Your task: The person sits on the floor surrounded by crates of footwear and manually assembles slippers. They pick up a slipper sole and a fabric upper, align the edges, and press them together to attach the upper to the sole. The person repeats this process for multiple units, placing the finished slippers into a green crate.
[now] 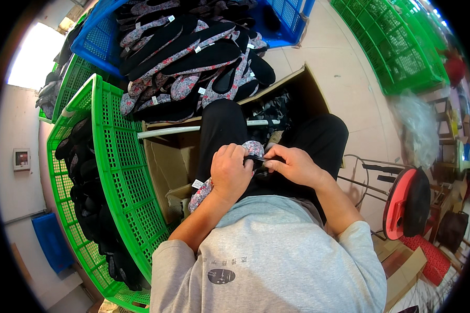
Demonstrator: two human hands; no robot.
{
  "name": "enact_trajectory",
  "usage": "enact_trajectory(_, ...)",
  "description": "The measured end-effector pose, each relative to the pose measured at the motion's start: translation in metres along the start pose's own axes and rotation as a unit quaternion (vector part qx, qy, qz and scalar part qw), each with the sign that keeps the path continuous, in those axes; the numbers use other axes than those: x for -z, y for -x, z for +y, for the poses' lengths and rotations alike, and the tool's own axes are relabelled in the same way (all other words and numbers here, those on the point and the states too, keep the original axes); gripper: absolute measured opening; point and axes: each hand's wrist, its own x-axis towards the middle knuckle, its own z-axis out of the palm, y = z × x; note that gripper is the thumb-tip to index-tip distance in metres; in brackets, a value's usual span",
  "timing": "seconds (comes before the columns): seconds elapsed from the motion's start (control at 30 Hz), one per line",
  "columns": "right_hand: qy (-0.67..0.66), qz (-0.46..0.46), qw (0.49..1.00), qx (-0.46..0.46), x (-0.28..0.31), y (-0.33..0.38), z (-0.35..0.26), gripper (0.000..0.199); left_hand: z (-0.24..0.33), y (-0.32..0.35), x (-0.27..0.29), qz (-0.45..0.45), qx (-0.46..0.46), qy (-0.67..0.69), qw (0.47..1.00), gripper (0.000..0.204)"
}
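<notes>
Over my lap I hold a slipper with a grey-and-red floral upper (254, 147) and a black part. My left hand (228, 172) is closed round it, and its floral end with a white tag shows below my left wrist. My right hand (293, 165) pinches the black edge of the same slipper between thumb and fingers. What lies under my fingers is partly hidden. Just beyond my knees is a big heap of matching floral slippers (188, 60) with black soles and small white tags.
A green plastic crate (121, 156) with dark items stands at my left. Behind the heap is a blue crate (292, 23). A cardboard box (164, 161) sits by my legs, with a pale rod (177, 130) across it. At right are green crates (397, 47) and a red-rimmed stool (400, 201).
</notes>
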Motion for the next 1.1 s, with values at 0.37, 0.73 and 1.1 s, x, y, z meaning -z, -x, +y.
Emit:
enact_trajectory(0.37,0.050,-0.025,0.998,-0.006,0.008,-0.003,-0.010,0.022,0.000,0.000,0.000,-0.009,0.006,-0.004,1.000,0.020)
enact_trajectory(0.73,-0.289,-0.031,0.957,-0.015,-0.015,-0.002,0.020,0.013,-0.004,0.006,0.004,-0.013,0.018,0.093,0.995,0.023)
enact_trajectory(1.1,-0.354,-0.078,0.932,0.002,-0.011,0.006,0.015,0.025,-0.003,0.003,0.010,-0.003,-0.039,0.095,0.995,0.021)
